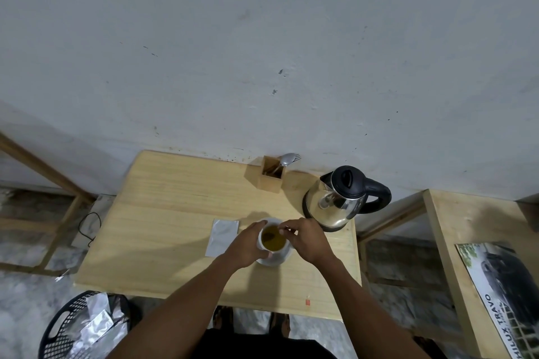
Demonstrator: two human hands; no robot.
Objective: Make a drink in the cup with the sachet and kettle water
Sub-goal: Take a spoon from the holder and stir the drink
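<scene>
A white cup stands on a white saucer near the table's middle right. It holds yellow-brown liquid with a dark tea bag in it. My left hand wraps around the cup's left side. My right hand hovers over the cup's right rim, fingertips pinched on what looks like the tea bag's string. A silver sachet lies flat just left of the cup. The steel kettle with black lid and handle stands to the back right.
A wooden holder with a spoon and fork stands at the table's back by the wall. A black basket with foil wrappers sits on the floor at the lower left. A second wooden table with a printed sheet stands to the right.
</scene>
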